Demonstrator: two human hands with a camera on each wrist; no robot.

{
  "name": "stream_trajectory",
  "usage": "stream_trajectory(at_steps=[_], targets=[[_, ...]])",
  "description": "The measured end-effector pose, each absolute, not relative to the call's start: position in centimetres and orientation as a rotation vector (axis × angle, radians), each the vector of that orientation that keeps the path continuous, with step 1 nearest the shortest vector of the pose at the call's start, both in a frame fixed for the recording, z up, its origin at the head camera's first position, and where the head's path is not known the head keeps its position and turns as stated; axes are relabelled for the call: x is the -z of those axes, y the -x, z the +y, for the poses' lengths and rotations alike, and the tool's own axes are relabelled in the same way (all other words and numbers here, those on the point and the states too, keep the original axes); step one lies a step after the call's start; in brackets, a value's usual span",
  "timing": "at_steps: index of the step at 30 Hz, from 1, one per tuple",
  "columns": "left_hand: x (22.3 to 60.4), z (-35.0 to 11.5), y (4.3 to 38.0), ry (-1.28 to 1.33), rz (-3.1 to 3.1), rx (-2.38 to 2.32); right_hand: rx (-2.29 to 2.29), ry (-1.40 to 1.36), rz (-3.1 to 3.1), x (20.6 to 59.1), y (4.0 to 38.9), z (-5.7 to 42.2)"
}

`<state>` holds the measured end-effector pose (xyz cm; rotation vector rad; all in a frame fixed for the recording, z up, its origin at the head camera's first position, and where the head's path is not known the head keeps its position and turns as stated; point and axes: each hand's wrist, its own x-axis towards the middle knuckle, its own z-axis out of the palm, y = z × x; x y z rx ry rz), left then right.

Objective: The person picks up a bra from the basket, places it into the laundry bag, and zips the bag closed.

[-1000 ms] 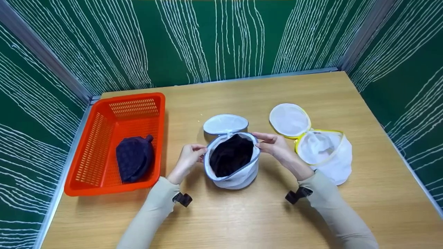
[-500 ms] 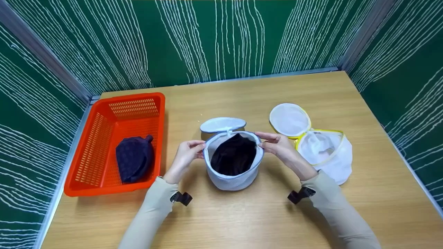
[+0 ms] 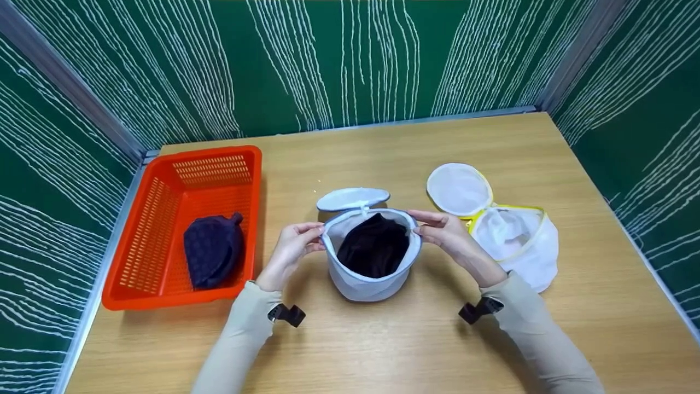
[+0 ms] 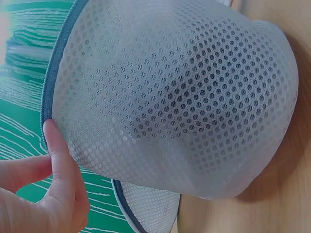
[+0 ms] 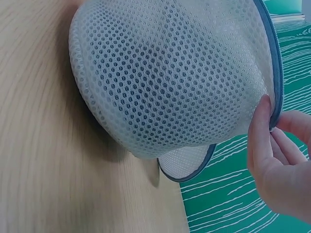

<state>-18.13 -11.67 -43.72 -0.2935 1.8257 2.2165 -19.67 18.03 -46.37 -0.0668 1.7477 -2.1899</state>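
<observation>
A white mesh laundry bag (image 3: 366,287) with a blue-grey zip rim stands upright on the table, its round lid (image 3: 353,199) folded back behind it. Dark cloth (image 3: 374,249) lies inside and shows through the mesh in both wrist views. My left hand (image 3: 295,246) pinches the rim on the left side, thumb outside in the left wrist view (image 4: 53,184). Opposite it, my right hand (image 3: 445,235) pinches the rim at the right between thumb and fingers. Between the two hands the mouth is held wide.
On the left, an orange plastic basket (image 3: 150,301) holds a folded dark navy cloth item (image 3: 212,251). To the right lies a second white mesh bag (image 3: 538,262) with a yellow zip, its lid (image 3: 459,189) laid back. Green patterned walls (image 3: 377,65) border the table (image 3: 372,355).
The bag's mouth has been pulled wider and rounder, with my right hand moving slightly rightward. The lid behind it has tipped and looks narrower. Both hands have kept their hold.
</observation>
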Motion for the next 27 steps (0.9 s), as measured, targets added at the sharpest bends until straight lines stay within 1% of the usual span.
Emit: stream_trajectory(at_steps=[6, 12, 21, 27], targets=[[44.4, -11.4, 18.3, 0.283, 1.8, -2.23, 2.168, 0.079, 1.745, 46.4, 20.0, 18.1], [45.0, -11.2, 18.8, 0.34, 1.777, -2.229, 2.151, 0.122, 1.75, 46.5, 20.3, 18.1], [45.7, -11.5, 20.1, 0.446, 1.779, -2.173, 2.175, 0.131, 1.695, 46.3, 21.3, 18.1], [46.2, -11.8, 21.3, 0.449, 1.786, -2.164, 2.195, 0.101, 1.673, 46.2, 22.0, 18.2]])
